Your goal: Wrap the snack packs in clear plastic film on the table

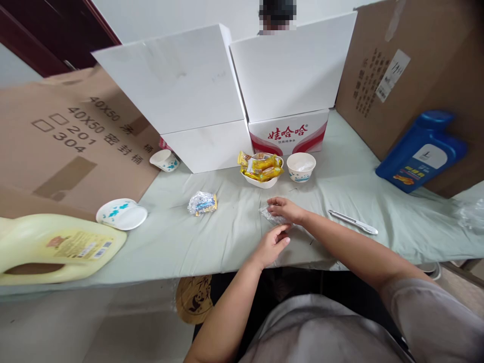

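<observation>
Near the front middle of the pale green tablecloth [181, 242], a small clear plastic wrapper [273, 217], flat on the cloth and partly covered. Right hand [285, 209] on top of it, palm down, fingers curled and drawn together, gripping the wrapper at its far side. Left hand [270, 246] just in front, loosely spread with the thumb apart, fingertips at the wrapper's near edge; contact there too small to tell. Left of the hands, near but apart, a crumpled silver, blue and yellow snack packet [202, 203]. Behind the hands, a white bowl heaped with yellow snack packets [261, 169], and just beside it on the right a white paper bowl with a printed band [301, 166]. Right of the right forearm, a slim white pen-shaped tool [352, 222] lying flat. Further right, a blue plastic jug [421, 151] leaning on brown cardboard [423, 45]. At the far left edge, a cream-yellow plastic jug [53, 247] on its side, with a white paper dish with teal print [121, 214] just beyond it. Along the back, white cartons [181, 85] and a red and white printed carton [289, 133].
</observation>
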Tool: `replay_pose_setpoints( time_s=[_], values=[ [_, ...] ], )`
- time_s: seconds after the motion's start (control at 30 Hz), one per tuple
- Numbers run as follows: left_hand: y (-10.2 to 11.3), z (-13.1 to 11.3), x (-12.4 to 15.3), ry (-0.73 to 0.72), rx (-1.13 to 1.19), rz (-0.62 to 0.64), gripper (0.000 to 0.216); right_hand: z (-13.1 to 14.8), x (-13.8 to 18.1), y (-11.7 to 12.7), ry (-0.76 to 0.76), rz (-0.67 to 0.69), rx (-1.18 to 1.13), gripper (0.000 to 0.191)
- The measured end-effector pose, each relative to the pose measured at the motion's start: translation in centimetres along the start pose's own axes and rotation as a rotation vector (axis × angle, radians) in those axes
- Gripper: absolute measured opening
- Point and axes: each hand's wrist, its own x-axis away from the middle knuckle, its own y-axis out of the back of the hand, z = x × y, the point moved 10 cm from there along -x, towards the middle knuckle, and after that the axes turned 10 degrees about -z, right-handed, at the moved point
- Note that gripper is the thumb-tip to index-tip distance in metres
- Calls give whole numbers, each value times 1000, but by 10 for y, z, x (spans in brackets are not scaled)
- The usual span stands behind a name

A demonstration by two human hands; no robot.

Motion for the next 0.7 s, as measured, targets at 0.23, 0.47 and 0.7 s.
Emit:
replay_pose_setpoints(
  time_s=[0.23, 0.47, 0.7],
  values=[
    [-2, -3, 2, -40, -24, 30, 33, 55, 9, 31, 417, -112, 179, 32],
    [5, -8, 8, -74, 3, -48, 24, 26, 90, 11, 668, 316, 733, 56],
    [27, -52, 12, -429, -518, -362, 23, -3, 134, 6, 871, 202, 1127, 48]
  ],
)
